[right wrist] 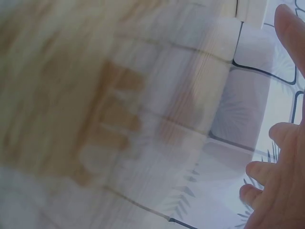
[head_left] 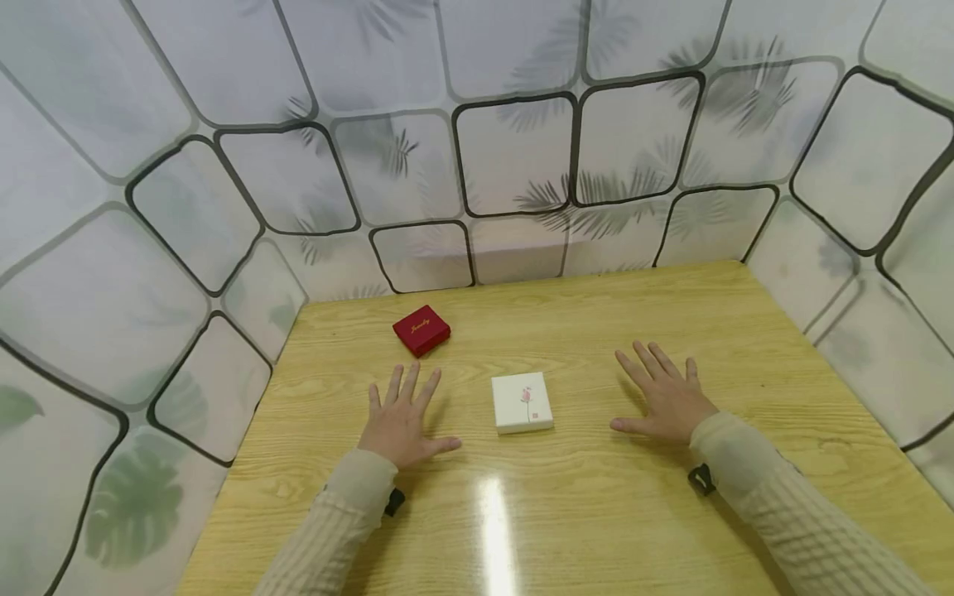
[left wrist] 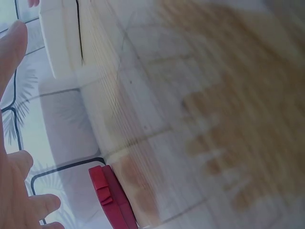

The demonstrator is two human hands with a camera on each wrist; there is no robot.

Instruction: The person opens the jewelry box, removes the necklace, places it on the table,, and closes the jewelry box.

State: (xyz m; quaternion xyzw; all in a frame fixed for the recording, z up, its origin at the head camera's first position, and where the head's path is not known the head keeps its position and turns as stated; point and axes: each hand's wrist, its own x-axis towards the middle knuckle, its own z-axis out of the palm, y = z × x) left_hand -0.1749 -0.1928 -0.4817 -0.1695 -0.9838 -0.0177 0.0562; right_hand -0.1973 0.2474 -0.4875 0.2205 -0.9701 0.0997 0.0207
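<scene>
A small white square box (head_left: 522, 402) with a pink flower drawn on its lid lies between the two hands in the head view. Behind it to the left sits a small dark red box (head_left: 421, 331) with gold lettering, turned at an angle. My left hand (head_left: 402, 426) is spread, palm down, left of the white box, fingertips just in front of the red one. My right hand (head_left: 666, 401) is spread farther off to the white box's right. Neither holds anything. The left wrist view has the red box's side (left wrist: 110, 195) beyond the fingers.
The wooden table (head_left: 596, 513) has a glossy top that mirrors the hands in both wrist views. A patterned curtain (head_left: 514, 157) with dark outlines and leaf prints encloses its back and sides. Dark straps sit under both cream sleeves (head_left: 790, 505).
</scene>
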